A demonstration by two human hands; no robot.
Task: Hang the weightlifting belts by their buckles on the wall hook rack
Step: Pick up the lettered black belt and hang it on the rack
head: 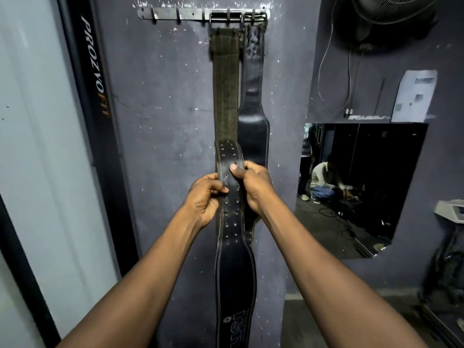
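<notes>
two bare forearms reach forward from the bottom of the view. the left hand (204, 197) pinches the left edge of a black leather belt (234, 267), fingers curled tight around it. the right hand (253, 187) is closed on the right edge a little higher, thumb pressed flat on the punched strap. the belt is held upright in front of the wall, its holed tongue end pointing up above the hands and its wide padded part hanging down out of view; its buckle is not visible, so it probably sits at the low end and the belt would need turning before hanging. just behind it, an olive belt (226, 84) and a second black belt (253, 116) hang flat against the grey wall (163, 121) by their metal buckles. they hang from the right end of the wall hook rack (190, 14), near the wall's top edge. the hooks toward its left end are free, likely the target. to the right, an opening (359, 187) shows a crouching person beyond.
</notes>
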